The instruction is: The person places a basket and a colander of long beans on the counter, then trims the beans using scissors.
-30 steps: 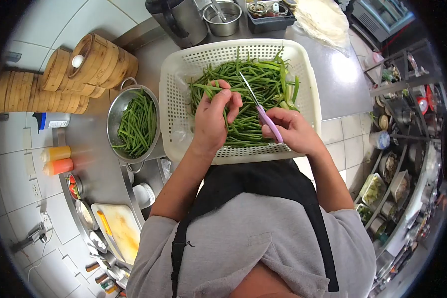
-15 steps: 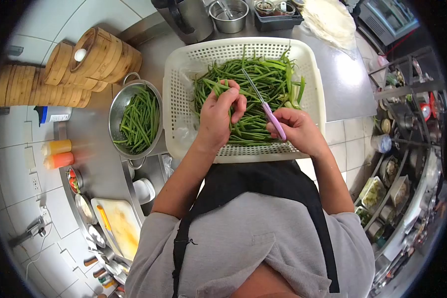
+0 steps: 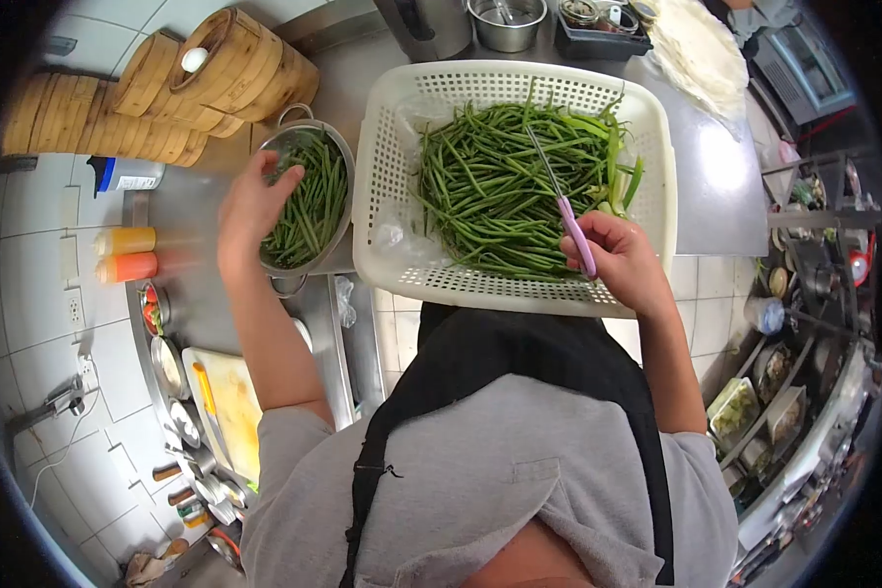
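Note:
My left hand [image 3: 253, 204] is over the left rim of a metal bowl [image 3: 347, 223] with loop handles. Its thumb and fingers are apart, and I see nothing between them. Green beans [image 3: 314, 191] fill much of that bowl. In my right hand [image 3: 619, 253] are scissors [image 3: 576, 233] with pink handles, their blades pointing away from me over a white perforated basket [image 3: 519, 297]. A large heap of green beans [image 3: 500, 186] lies inside it, with some green onions [image 3: 612, 176] along the right side.
Stacked bamboo steamers [image 3: 235, 73] stand at the back left, above orange and yellow bottles [image 3: 127, 267]. A cutting board [image 3: 230, 407] lies nearer on the left. Behind the basket are a metal pot [image 3: 508, 29] and a black tray [image 3: 603, 39]. Shelves of food containers [image 3: 735, 410] line the right.
My left hand has moved left from the basket to the bowl, and the beans it held are out of its fingers. My right hand still holds the scissors over the basket. The view has shifted.

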Action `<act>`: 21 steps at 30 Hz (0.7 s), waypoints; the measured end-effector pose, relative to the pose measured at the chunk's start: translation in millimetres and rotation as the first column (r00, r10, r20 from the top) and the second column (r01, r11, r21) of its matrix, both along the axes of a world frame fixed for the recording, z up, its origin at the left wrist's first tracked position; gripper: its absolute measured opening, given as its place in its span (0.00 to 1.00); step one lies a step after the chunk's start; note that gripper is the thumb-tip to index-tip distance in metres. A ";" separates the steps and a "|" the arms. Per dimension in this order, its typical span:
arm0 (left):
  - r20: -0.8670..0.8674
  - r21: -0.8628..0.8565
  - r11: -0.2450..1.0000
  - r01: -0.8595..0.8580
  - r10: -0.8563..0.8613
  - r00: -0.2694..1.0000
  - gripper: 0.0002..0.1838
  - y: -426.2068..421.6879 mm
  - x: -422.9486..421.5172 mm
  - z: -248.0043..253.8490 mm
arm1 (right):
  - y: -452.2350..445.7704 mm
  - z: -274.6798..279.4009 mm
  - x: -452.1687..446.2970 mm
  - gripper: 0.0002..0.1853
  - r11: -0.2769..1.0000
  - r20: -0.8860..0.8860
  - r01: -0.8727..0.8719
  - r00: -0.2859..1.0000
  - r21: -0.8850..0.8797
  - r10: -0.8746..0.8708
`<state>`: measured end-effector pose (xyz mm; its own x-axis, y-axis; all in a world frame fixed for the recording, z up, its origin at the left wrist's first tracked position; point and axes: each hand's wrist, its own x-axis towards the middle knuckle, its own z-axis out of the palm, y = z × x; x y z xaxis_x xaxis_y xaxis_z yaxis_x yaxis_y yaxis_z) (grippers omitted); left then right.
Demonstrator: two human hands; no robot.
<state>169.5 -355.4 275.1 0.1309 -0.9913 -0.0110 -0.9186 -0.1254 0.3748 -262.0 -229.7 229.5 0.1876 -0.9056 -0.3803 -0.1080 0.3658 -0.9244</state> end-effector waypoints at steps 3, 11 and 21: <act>0.243 -0.134 0.991 0.005 0.028 0.970 0.22 5.5 -25.2 10.7 | -0.8 -1.5 1.2 0.10 1.000 0.004 0.004 1.000 0.010 -0.004; 0.224 0.175 0.937 0.301 -0.336 0.915 0.30 4.8 -147.6 -25.2 | 0.1 -3.2 2.7 0.09 0.999 -0.069 0.030 0.997 0.011 -0.029; 0.034 0.155 0.819 0.553 -0.564 0.825 0.18 14.7 -160.9 -62.4 | 2.2 -13.3 -0.5 0.09 0.998 -0.007 0.054 0.998 -0.008 -0.054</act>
<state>8.6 -340.7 212.7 -0.4389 -0.8842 -0.1601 -0.8705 0.3742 0.3195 -262.5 -227.4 216.2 0.1354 -0.9173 -0.3744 -0.0947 0.3641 -0.9265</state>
